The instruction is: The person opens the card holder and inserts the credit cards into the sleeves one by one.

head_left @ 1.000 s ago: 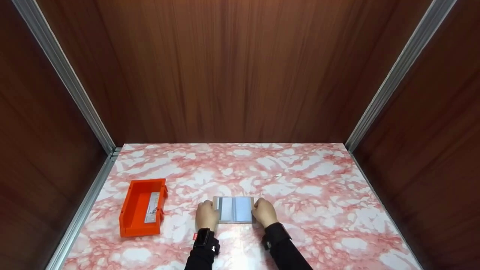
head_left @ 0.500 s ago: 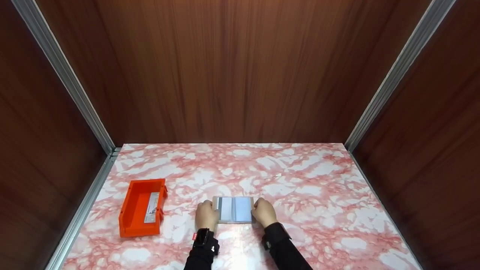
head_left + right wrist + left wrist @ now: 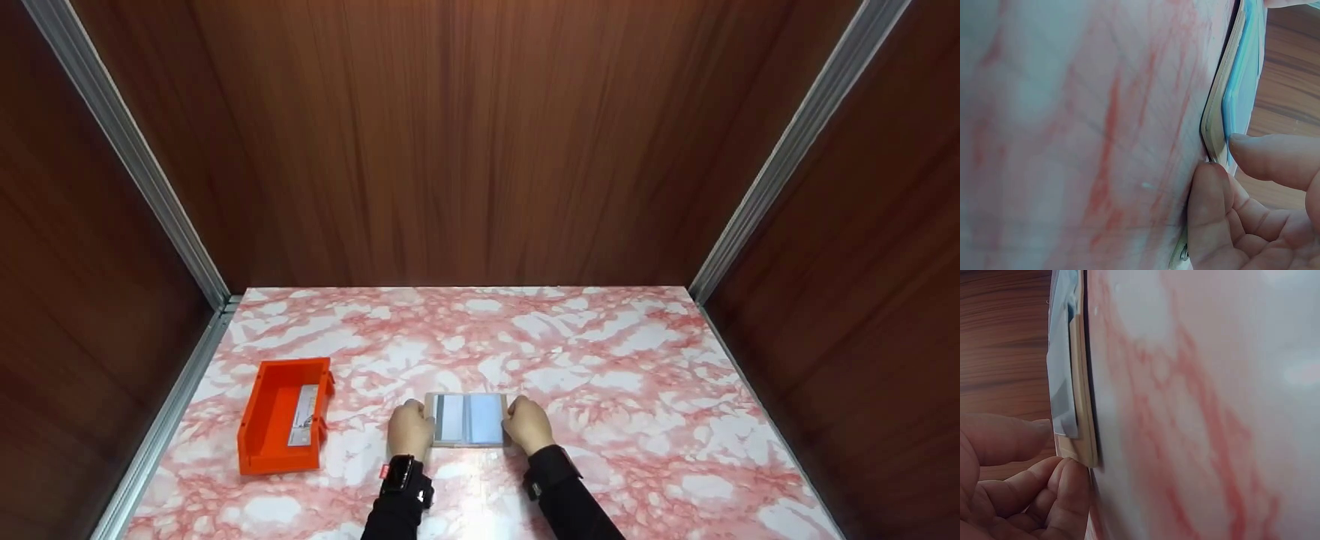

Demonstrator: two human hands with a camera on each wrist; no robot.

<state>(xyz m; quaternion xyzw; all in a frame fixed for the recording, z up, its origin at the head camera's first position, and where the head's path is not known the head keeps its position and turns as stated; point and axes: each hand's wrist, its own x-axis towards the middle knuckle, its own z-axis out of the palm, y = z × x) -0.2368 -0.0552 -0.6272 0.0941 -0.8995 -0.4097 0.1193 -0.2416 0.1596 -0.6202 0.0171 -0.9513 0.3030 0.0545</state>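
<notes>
We've got a thin tan board (image 3: 430,401) lying flat, lower middle of the head frame. Up top: pale white panel (image 3: 453,420) left, light-blue panel (image 3: 487,420) right, dark strip (image 3: 439,409) down the white one's left edge.

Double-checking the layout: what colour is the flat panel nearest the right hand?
The panel is light blue, seen best in the right wrist view.

In the head view, whitish glare is seen on the near tabletop (image 3: 484,517), while wrist views are rendered dimmer (and softly blurred).
</notes>
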